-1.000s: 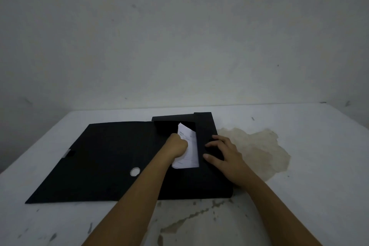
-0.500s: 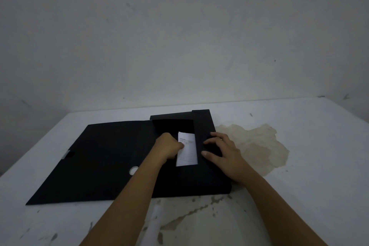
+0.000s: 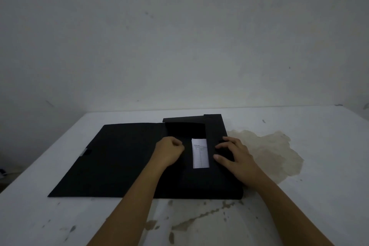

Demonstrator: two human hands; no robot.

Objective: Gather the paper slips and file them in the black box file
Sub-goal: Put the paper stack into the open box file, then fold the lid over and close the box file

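The black box file (image 3: 219,181) lies open on the white table, its lid (image 3: 111,158) spread flat to the left. A stack of white printed paper slips (image 3: 200,154) lies flat inside the box tray, against its right wall. My left hand (image 3: 169,151) is a loose fist just left of the slips, apart from them and holding nothing. My right hand (image 3: 233,156) rests with spread fingers on the box's right side wall.
The white table (image 3: 299,195) has a large brownish stain (image 3: 273,150) right of the box and chipped patches near the front edge. A bare wall stands behind. The lid's clasp (image 3: 84,152) sits at its left edge.
My left hand let go of the slips and drew back to the left. The slips went from tilted in the hand to lying flat in the box. My right hand stayed put.
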